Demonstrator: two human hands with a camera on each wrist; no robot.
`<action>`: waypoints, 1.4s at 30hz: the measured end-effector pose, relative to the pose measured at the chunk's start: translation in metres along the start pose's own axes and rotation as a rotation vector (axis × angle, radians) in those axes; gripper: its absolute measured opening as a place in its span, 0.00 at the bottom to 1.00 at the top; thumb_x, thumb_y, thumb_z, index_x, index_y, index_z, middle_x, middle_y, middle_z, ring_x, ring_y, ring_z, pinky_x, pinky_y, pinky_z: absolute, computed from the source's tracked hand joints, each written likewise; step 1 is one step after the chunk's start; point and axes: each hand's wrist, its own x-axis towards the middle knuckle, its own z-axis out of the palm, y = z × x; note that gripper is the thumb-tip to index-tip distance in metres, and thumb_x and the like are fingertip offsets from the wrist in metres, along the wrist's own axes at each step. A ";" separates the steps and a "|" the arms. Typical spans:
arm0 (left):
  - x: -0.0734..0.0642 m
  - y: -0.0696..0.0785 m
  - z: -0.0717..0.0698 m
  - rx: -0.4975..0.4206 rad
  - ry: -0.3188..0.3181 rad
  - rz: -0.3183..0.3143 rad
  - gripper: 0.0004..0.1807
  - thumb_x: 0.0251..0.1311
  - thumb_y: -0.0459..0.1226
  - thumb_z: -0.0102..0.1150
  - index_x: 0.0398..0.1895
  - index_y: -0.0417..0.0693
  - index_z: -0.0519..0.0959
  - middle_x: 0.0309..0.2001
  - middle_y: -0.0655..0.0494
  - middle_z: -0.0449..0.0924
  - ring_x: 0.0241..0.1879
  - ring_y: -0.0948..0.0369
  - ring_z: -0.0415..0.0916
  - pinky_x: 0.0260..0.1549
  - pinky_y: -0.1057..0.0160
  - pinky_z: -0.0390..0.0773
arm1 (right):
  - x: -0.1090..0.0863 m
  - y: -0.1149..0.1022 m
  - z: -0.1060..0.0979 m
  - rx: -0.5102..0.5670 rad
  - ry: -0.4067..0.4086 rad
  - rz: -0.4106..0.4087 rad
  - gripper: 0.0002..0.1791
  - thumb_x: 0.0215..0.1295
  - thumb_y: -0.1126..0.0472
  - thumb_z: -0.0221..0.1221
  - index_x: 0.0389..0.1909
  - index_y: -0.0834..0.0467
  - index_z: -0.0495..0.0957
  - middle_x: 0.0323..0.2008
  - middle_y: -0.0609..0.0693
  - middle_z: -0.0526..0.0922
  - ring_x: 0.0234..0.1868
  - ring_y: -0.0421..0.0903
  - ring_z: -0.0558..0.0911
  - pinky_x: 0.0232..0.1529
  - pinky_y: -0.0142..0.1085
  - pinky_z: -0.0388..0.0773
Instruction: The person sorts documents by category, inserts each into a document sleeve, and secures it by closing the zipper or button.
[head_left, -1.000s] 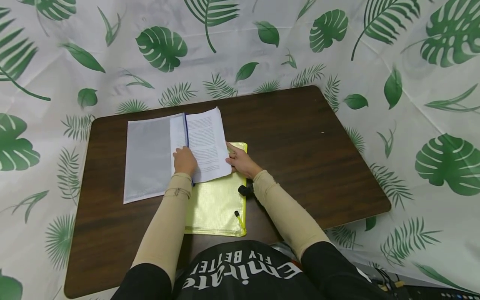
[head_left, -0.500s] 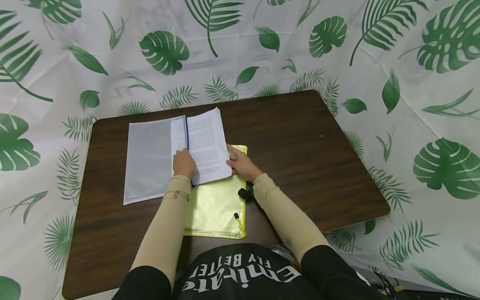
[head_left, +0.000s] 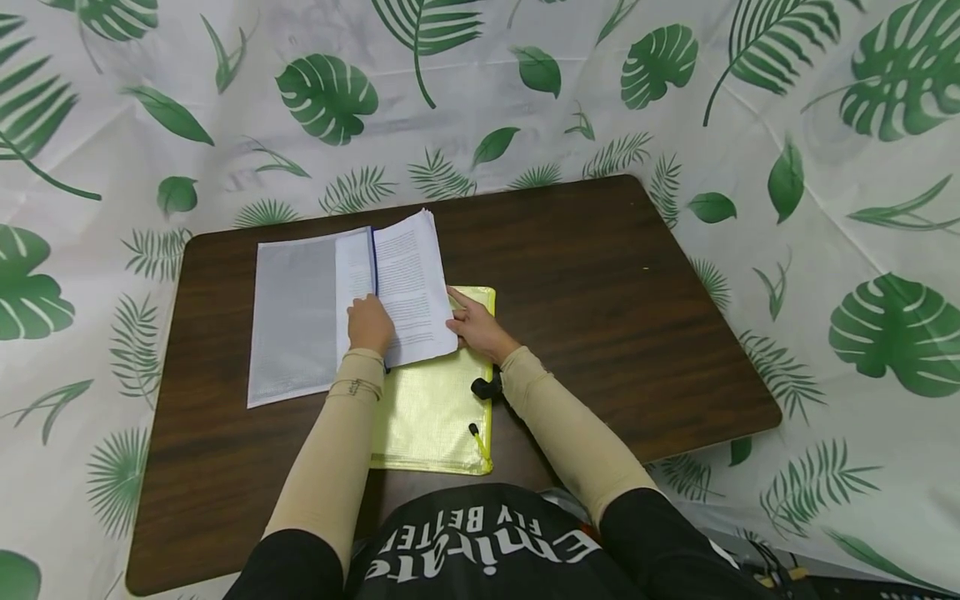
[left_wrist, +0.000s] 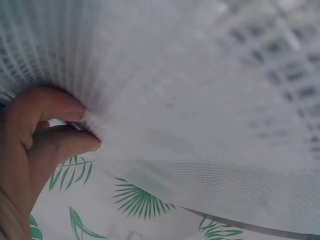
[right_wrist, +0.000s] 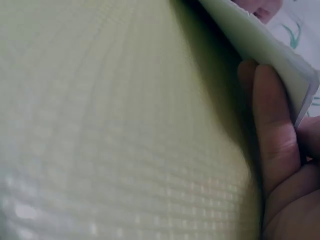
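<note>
A clear mesh document pouch [head_left: 294, 321] with a blue edge strip [head_left: 372, 258] lies left of centre in the head view. A stack of printed paper [head_left: 411, 287] reaches partly inside it, its left part showing through the mesh. With thumb and finger, my left hand [head_left: 371, 325] pinches the pouch by its blue edge; the left wrist view shows gathered mesh [left_wrist: 165, 90] at the fingertips. My right hand [head_left: 478, 327] grips the stack's right edge, its fingers [right_wrist: 275, 120] under the sheets in the right wrist view.
Beneath the paper and right hand lies a yellow mesh zip pouch [head_left: 431, 417], with a black-tipped pull [head_left: 474, 429] near its lower right corner. Both pouches are on a dark wooden table [head_left: 600, 283]. A leaf-print curtain [head_left: 450, 75] hangs behind.
My right hand has moved slightly left, sliding the paper a little farther into the clear pouch. My left hand stays at the blue edge.
</note>
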 end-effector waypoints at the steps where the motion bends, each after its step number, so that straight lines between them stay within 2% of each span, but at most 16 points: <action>1: 0.000 0.000 0.000 -0.005 0.008 -0.001 0.22 0.72 0.28 0.38 0.62 0.19 0.68 0.58 0.21 0.71 0.61 0.31 0.69 0.63 0.40 0.69 | 0.000 0.000 0.000 -0.004 0.001 -0.001 0.41 0.75 0.76 0.48 0.82 0.46 0.48 0.57 0.68 0.80 0.37 0.50 0.87 0.31 0.38 0.85; 5: 0.000 0.001 0.000 -0.038 0.026 -0.022 0.21 0.71 0.28 0.40 0.60 0.20 0.71 0.56 0.23 0.73 0.58 0.32 0.71 0.58 0.40 0.74 | 0.000 -0.001 0.000 0.014 0.000 0.010 0.41 0.75 0.76 0.48 0.82 0.46 0.47 0.58 0.69 0.79 0.38 0.50 0.87 0.32 0.39 0.85; 13: 0.001 -0.001 0.002 -0.031 0.025 -0.022 0.21 0.71 0.27 0.40 0.62 0.21 0.70 0.58 0.23 0.73 0.63 0.32 0.69 0.63 0.39 0.70 | 0.001 0.001 0.000 0.002 0.009 0.016 0.41 0.76 0.75 0.48 0.82 0.45 0.48 0.58 0.67 0.80 0.40 0.52 0.87 0.33 0.39 0.85; 24: -0.002 -0.001 0.001 -0.013 -0.005 -0.024 0.24 0.71 0.27 0.40 0.67 0.21 0.64 0.62 0.22 0.68 0.65 0.30 0.65 0.65 0.39 0.67 | 0.000 0.003 0.001 0.011 0.010 0.020 0.41 0.76 0.76 0.48 0.82 0.44 0.49 0.59 0.66 0.80 0.42 0.52 0.88 0.33 0.40 0.86; 27: -0.003 0.000 0.000 -0.011 -0.002 -0.023 0.25 0.71 0.27 0.39 0.67 0.20 0.64 0.63 0.21 0.67 0.66 0.30 0.64 0.65 0.39 0.67 | 0.000 0.002 0.001 0.005 0.011 0.014 0.41 0.76 0.76 0.48 0.82 0.44 0.49 0.59 0.66 0.80 0.42 0.52 0.87 0.33 0.40 0.86; 31: -0.002 0.000 0.003 -0.021 -0.012 -0.039 0.23 0.71 0.27 0.40 0.66 0.20 0.65 0.62 0.22 0.68 0.63 0.31 0.66 0.61 0.39 0.72 | 0.001 0.004 0.002 -0.010 0.012 0.018 0.41 0.76 0.75 0.48 0.82 0.44 0.49 0.59 0.65 0.80 0.42 0.52 0.87 0.33 0.40 0.85; 34: -0.001 0.000 0.005 -0.021 -0.017 -0.047 0.23 0.72 0.28 0.40 0.65 0.20 0.65 0.61 0.22 0.68 0.62 0.32 0.67 0.57 0.40 0.75 | 0.002 0.006 0.002 -0.022 0.018 0.020 0.41 0.76 0.74 0.49 0.82 0.44 0.49 0.58 0.65 0.81 0.40 0.52 0.87 0.32 0.40 0.85; 42: 0.000 0.004 0.004 -0.009 0.003 -0.027 0.22 0.72 0.27 0.38 0.64 0.18 0.65 0.61 0.20 0.67 0.61 0.31 0.67 0.57 0.40 0.75 | 0.006 0.006 0.008 -0.062 0.011 0.000 0.42 0.76 0.74 0.50 0.81 0.40 0.50 0.51 0.66 0.84 0.32 0.50 0.86 0.26 0.38 0.82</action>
